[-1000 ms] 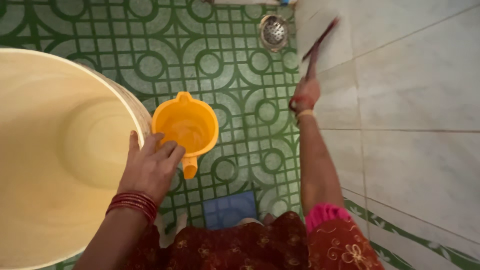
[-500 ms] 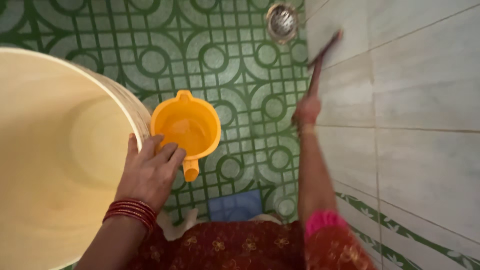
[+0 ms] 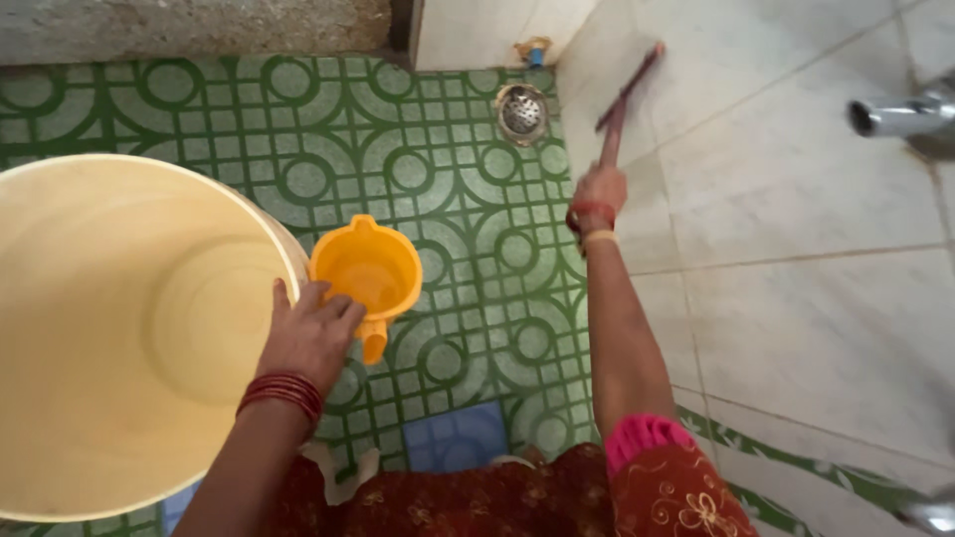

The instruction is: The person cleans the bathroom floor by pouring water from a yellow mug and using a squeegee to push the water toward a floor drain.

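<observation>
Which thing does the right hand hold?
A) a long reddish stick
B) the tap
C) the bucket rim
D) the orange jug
A: the right hand is closed around a long reddish stick that reaches up along the white wall tiles.

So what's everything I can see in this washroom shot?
bucket: one, cream, large, at left on the floor
mug: one, orange, with handle, beside the bucket
floor: green patterned tiles, one blue tile near the person
drain: one, metal, round, far corner of the floor
wall: pale tiles, at right
tap: one, metal, on the wall at upper right
stick: one, reddish-brown, long, tip against the wall
left hand: red bangles, on the bucket rim by the mug
right hand: bangles, fingers closed around the stick
</observation>
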